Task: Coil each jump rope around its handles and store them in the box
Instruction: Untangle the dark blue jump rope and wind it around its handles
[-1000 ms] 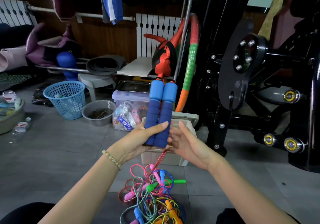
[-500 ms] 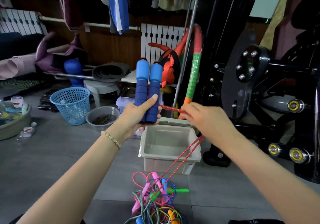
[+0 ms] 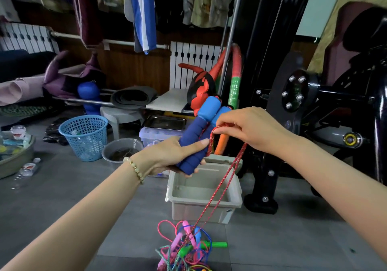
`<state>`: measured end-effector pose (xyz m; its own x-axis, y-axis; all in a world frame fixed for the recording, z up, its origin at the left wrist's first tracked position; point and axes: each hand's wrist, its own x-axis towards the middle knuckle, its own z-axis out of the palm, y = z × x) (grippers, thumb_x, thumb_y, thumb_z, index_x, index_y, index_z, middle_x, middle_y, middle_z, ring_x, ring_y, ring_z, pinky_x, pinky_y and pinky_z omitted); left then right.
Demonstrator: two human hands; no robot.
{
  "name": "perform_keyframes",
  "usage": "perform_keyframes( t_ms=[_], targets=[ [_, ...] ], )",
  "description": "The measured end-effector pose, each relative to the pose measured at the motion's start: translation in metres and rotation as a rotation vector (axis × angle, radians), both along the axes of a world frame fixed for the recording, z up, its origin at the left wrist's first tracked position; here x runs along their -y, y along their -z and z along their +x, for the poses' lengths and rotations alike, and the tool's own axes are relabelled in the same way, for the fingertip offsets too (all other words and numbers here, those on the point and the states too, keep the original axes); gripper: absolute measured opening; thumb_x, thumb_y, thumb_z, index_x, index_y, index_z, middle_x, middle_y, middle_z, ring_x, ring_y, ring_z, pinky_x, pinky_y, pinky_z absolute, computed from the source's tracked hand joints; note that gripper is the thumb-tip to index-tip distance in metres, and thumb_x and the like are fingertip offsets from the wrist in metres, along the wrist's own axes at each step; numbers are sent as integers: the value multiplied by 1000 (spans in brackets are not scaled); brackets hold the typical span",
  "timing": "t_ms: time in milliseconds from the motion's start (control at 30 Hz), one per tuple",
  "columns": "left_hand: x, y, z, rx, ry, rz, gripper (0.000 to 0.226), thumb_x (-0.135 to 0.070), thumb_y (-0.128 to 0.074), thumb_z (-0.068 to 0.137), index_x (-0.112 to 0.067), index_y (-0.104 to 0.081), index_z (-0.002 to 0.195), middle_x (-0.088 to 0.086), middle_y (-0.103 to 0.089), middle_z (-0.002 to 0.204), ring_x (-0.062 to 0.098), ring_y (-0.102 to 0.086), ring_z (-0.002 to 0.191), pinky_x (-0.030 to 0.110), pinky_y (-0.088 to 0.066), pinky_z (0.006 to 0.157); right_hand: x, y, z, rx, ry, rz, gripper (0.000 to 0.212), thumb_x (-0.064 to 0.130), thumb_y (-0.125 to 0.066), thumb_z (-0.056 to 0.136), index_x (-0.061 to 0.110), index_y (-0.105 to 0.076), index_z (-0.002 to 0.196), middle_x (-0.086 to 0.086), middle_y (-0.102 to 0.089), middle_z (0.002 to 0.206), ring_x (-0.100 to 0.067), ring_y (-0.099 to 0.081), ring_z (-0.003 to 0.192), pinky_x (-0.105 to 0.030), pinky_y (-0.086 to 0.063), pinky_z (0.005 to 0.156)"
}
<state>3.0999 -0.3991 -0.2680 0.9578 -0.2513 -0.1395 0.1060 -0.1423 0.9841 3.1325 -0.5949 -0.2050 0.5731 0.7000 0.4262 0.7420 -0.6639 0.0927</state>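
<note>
Head camera, looking down past both of your forearms in a cluttered room.

Your left hand [image 3: 173, 157] is raised in the middle of the view. Its fingers are curled round the lower end of two blue foam handles [image 3: 196, 140], held side by side and tilted up to the right. The thumb lies flat along the front of them. A beaded bracelet [image 3: 136, 169] sits on that wrist.

Your right hand [image 3: 251, 130] is just beside the upper part of the handles. Its thumb and fingertips are pressed together, pinching a small loop of red cord [image 3: 222, 189]. Some red cord also shows in the groove between the two handles. From the pinch, two strands of the cord hang down and to the left. They pass in front of an open-topped grey box [image 3: 188, 212] that stands on the floor [image 3: 52, 187] right below your hands.

The strands end in a tangled heap of jump ropes [image 3: 188, 249] on the floor, just in front of the box. The heap is pink, blue, green and yellow, with a green handle [image 3: 217, 244] sticking out to the right.

To the left, well apart from the box, a blue mesh basket [image 3: 85, 136] stands next to a grey bowl [image 3: 119, 151]. A black exercise machine [image 3: 314, 103] fills the right side. Clothes [image 3: 142, 8] hang along the top.
</note>
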Motion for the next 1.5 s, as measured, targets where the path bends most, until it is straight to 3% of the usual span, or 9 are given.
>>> perform_keyframes(
  t_ms=[167, 300, 400, 567, 733, 967, 1233, 1367, 1500],
  targets=[
    [-6, -6, -1, 56, 53, 150, 32, -43, -72, 72, -13, -66, 83, 5, -69, 74, 16, -64, 62, 22, -52, 54, -6, -1, -10, -214, 23, 89, 18, 48, -54, 86, 33, -62, 81, 6, -57, 59, -9, -48, 57, -26, -35, 56],
    [-15, 1, 5, 10, -71, -43, 41, -43, -69, 72, -8, -64, 91, 8, -67, 77, 15, -64, 56, 22, -50, 49, 3, 2, -10, -390, 36, 140, 19, 44, -61, 83, 25, -61, 82, 8, -60, 61, -5, -50, 47, -23, -43, 55],
    [-15, 15, 7, -51, -193, -191, 27, -34, -66, 84, -9, -63, 92, 7, -66, 75, 14, -63, 51, 22, -49, 46, 10, 24, -8, -708, 18, 261, 16, 30, -68, 83, 16, -62, 86, -8, -53, 59, -9, -41, 49, -20, -38, 53],
    [-21, 56, 9, -24, -496, -266, 26, -31, -71, 83, -8, -63, 92, 10, -65, 76, 12, -64, 50, 24, -53, 47, 31, 89, -19, -1190, 123, 386, 23, 28, -53, 94, 10, -63, 85, 3, -39, 53, -10, -39, 46, -22, -44, 55],
    [-44, 107, 10, -59, -596, -5, 70, -67, -80, 47, -9, -68, 85, 16, -71, 94, 28, -69, 86, 47, -56, 83, 53, 116, -26, -1103, 135, 643, 30, 28, -44, 96, 10, -62, 82, 4, -30, 56, -8, -30, 49, -31, -33, 63],
    [8, 97, -14, 103, -51, 513, 47, -47, -64, 85, -7, -58, 62, -6, -55, 44, -2, -47, 36, 8, -35, 43, -23, 57, -37, -1015, -160, 620, 28, 14, -39, 100, 10, -59, 80, 11, -36, 51, -4, -26, 50, -22, -24, 52],
    [7, 61, -31, 206, -57, 436, 46, -47, -44, 95, -22, -53, 57, -12, -53, 39, -2, -53, 45, 6, -35, 44, -17, 35, -8, -871, -2, 874, 33, 20, -39, 101, 11, -59, 76, 4, -26, 55, -7, -25, 46, -23, -28, 52],
    [11, 59, -33, 374, 153, 690, 29, -47, -64, 85, -44, -54, 58, 11, -66, 61, 21, -62, 61, 13, -41, 52, -31, 33, -17, -919, -99, 632, 31, 22, -43, 100, 9, -64, 81, 0, -26, 58, -10, -22, 50, -24, -22, 50],
    [7, 57, -23, 424, 171, 835, 45, -56, -64, 81, -19, -51, 59, -6, -48, 51, 6, -45, 44, 16, -32, 46, -39, 24, -15, -789, -112, 446, 30, 26, -48, 97, 18, -67, 75, 7, -43, 56, -10, -33, 50, -19, -31, 49]
  ],
)
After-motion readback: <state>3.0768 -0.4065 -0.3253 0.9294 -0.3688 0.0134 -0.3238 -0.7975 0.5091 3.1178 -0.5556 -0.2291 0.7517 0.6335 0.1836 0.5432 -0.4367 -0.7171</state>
